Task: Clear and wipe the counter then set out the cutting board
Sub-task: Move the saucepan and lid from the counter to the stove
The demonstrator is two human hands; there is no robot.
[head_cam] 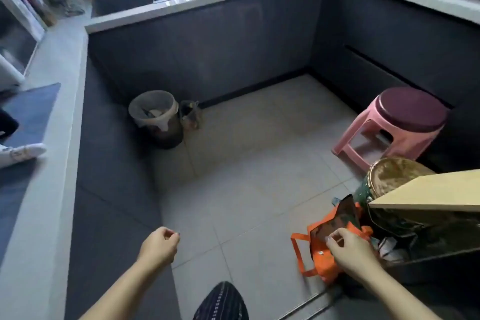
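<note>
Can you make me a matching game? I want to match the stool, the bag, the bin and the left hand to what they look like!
Things:
1. stool
2. bag
3. bin
4. left hand

Clues:
A. orange, pinched by the right hand
B. pink legs, dark purple seat
C. loosely curled, holding nothing
D. has a liner, stands on the floor by the dark cabinets

Pairs: 1-B, 2-A, 3-D, 4-C

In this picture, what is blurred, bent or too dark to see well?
Head view: the wide lens bends the counter edge; the upper-left corner is smeared by blur; cabinet fronts are dim, detail lost; right hand and orange bag are fairly sharp.
</note>
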